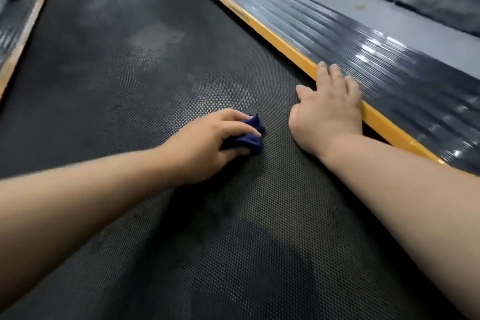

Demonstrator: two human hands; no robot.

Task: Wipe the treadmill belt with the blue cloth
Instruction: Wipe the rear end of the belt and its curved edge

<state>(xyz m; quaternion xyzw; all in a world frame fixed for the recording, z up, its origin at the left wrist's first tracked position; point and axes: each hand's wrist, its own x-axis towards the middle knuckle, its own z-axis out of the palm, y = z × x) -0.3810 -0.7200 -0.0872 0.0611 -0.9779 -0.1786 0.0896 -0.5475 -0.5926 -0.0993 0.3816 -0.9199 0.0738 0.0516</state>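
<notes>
Hands on the treadmill belt (124, 101): left hand (207, 141) grips the blue cloth (250, 138), right hand (327, 112) lies flat, fingers straight.

We're in a gym or fitness room by the look of it, down low over a running machine. There's the wide black treadmill belt (155, 60), dimpled all over and dusty grey in patches. Yellow trim (285, 44) runs along its edge, and beyond that is a ribbed dark foot rail (376, 65), shiny under the lights. A matching rail (10, 26) sits on the far left. Past the machine there's plain grey floor (389, 15), then a black rubber mat (441, 2) of the sort laid under exercise equipment. Something dark stands on it, cut off at the top.
</notes>
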